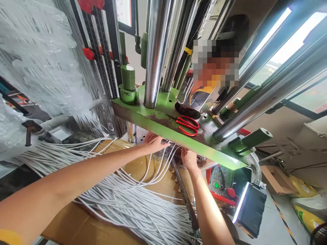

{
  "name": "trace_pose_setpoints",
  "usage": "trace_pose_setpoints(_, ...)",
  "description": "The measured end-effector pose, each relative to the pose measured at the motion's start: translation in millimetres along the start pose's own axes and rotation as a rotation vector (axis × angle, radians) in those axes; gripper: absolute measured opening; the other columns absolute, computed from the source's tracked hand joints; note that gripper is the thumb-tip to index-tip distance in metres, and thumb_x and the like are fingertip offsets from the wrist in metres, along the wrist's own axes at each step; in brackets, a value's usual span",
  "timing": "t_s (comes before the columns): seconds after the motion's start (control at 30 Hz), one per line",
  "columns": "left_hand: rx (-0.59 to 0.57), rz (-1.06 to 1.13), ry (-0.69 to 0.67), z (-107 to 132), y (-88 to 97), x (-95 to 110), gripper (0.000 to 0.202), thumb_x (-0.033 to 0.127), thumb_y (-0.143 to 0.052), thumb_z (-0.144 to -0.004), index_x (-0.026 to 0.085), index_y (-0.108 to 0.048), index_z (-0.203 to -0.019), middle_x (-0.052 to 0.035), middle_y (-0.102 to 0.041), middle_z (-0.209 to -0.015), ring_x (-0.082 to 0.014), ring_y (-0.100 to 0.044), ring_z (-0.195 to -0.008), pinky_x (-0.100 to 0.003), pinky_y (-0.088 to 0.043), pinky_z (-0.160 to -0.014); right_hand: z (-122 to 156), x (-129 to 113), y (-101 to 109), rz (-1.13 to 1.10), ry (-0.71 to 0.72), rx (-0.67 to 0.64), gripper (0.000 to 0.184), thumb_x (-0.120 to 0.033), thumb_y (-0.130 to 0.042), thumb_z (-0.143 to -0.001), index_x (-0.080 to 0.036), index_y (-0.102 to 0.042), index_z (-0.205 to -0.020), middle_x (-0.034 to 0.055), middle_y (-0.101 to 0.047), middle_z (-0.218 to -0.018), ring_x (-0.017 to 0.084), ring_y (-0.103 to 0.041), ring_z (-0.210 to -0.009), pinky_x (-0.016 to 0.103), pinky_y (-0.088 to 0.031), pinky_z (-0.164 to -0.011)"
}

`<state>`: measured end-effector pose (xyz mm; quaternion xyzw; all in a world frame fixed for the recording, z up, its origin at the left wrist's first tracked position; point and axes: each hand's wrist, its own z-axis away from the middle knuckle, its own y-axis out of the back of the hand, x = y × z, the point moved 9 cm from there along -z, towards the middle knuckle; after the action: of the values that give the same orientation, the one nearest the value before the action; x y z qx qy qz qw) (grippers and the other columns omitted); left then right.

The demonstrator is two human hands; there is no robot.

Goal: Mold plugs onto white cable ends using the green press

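My left hand reaches under the front edge of a green press plate. Its thumb stretches toward several white cables, apart from the fingers, which the plate partly hides. On the other side of those cables, my right hand is closed, with its fingers curled in at the plate's lower edge. What it grips, if anything, is hidden. The cables rise from a large pile of white cables to the gap between my hands. Red-handled scissors lie on top of the plate.
Shiny steel columns stand on the plate. Behind it is another person. A control box with a green button and a lit work lamp are at right. Plastic-wrapped bundles hang at left. Cardboard lies under the cables.
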<state>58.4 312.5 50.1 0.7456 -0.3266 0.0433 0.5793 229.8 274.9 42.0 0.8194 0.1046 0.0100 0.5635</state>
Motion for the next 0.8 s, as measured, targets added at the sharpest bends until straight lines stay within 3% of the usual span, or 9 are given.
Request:
trace_pose_setpoints(0.13,-0.018,-0.029,-0.054,2,-12.5,12,0.021,0.022,-0.058,-0.083,0.019,-0.072,-0.098,-0.0105,-0.071,-0.103,-0.0260,-0.064,-0.101,-0.037,-0.045,-0.096,-4,-29,-10,-0.001,0.031,-0.069,0.034,-0.014,-0.043,-0.090,-0.017,-0.067,-0.114,0.0130,-0.068,-0.114,0.026,-0.058,-0.110,0.038,-0.038,-0.099)
trace_pose_setpoints(0.23,-0.044,-0.038,-0.062,-1,-18.7,11,0.021,0.015,-0.055,-0.080,0.019,-0.073,-0.089,-0.0095,-0.073,-0.093,-0.0265,-0.064,-0.097,-0.037,-0.046,-0.094,-8,-34,-11,-0.006,0.032,-0.098,0.037,-0.015,-0.041,-0.091,-0.018,-0.065,-0.119,0.0128,-0.066,-0.120,0.025,-0.056,-0.113,0.039,-0.037,-0.101)
trace_pose_setpoints(0.37,-0.051,-0.016,-0.074,-7,-17.1,18,0.021,0.021,-0.055,-0.081,0.019,-0.073,-0.092,-0.0088,-0.073,-0.089,-0.0282,-0.064,-0.097,-0.038,-0.046,-0.094,-6,-16,-7,-0.005,-0.010,-0.118,0.039,-0.008,-0.038,-0.088,-0.013,-0.067,-0.113,0.0127,-0.068,-0.115,0.024,-0.057,-0.110,0.036,-0.039,-0.100)
trace_pose_setpoints(0.5,-0.060,0.029,-0.148,-7,-19.2,35,0.027,0.034,-0.060,-0.080,0.023,-0.070,-0.104,-0.0062,-0.072,-0.100,-0.0284,-0.062,-0.102,-0.038,-0.045,-0.096,3,-5,-2,0.003,-0.043,-0.122,0.044,-0.003,-0.033,-0.086,-0.011,-0.066,-0.114,0.0138,-0.070,-0.109,0.024,-0.058,-0.108,0.036,-0.041,-0.099)
trace_pose_setpoints(0.67,-0.080,0.019,-0.167,-4,-31.9,40,0.020,0.022,-0.055,-0.080,0.022,-0.073,-0.091,-0.0093,-0.072,-0.100,-0.0286,-0.063,-0.100,-0.040,-0.044,-0.096,9,-17,-3,-0.001,-0.005,-0.154,0.042,-0.008,-0.038,-0.089,-0.018,-0.064,-0.119,0.0108,-0.065,-0.123,0.022,-0.054,-0.117,0.032,-0.036,-0.104)
trace_pose_setpoints(0.8,-0.087,-0.012,-0.120,-5,-29.9,28,0.024,0.022,-0.051,-0.083,0.019,-0.073,-0.090,-0.0116,-0.072,-0.095,-0.0297,-0.064,-0.098,-0.041,-0.044,-0.094,11,-10,-3,0.015,-0.035,-0.187,0.043,-0.007,-0.036,-0.088,-0.016,-0.063,-0.121,0.0114,-0.067,-0.118,0.021,-0.058,-0.112,0.030,-0.039,-0.099)
